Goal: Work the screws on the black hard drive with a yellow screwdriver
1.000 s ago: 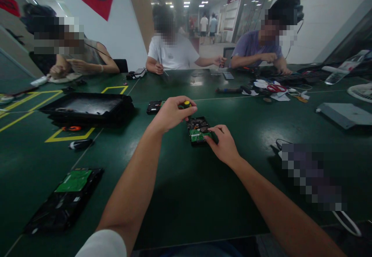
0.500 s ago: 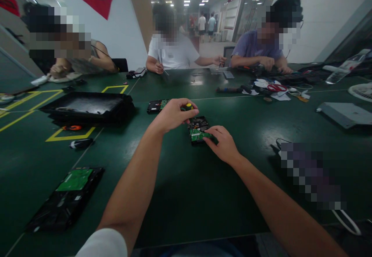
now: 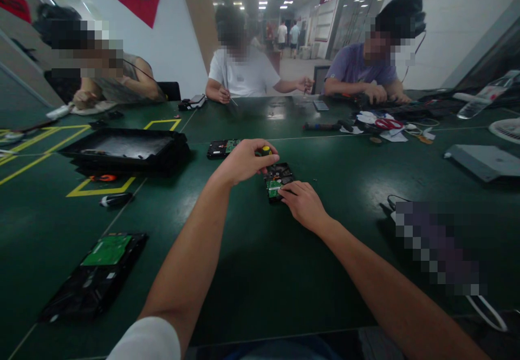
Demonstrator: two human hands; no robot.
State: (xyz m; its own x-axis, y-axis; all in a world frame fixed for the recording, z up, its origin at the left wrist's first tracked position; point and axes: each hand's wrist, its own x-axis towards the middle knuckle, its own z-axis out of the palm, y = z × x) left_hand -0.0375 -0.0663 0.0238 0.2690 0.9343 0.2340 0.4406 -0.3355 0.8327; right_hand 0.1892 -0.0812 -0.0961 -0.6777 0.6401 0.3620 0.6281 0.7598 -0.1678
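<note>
A small black hard drive (image 3: 279,171) with a green circuit board (image 3: 273,186) lies on the table in front of me. My left hand (image 3: 252,159) is closed around a screwdriver (image 3: 266,150) with a yellow and black handle, just above the drive's far left side. Its shaft is hidden by my fingers. My right hand (image 3: 303,203) grips the drive's near right edge, fingertips on the circuit board and thumb by the side. Behind my left hand rests another hard drive (image 3: 221,148), partly covered. A larger hard drive (image 3: 95,278) with a green board sits at the near left.
Stacked black trays (image 3: 125,151) stand at left, with an orange-handled tool (image 3: 103,178) and a black-and-white object (image 3: 116,200) nearby. A grey metal box (image 3: 483,162) and a blurred-out item (image 3: 436,246) lie at right. Three people sit across the table (image 3: 260,273).
My right hand has shifted slightly left and down, its fingers now lying further over the circuit board. A tiny speck shows on the table beyond it. My left hand stays nearly still.
</note>
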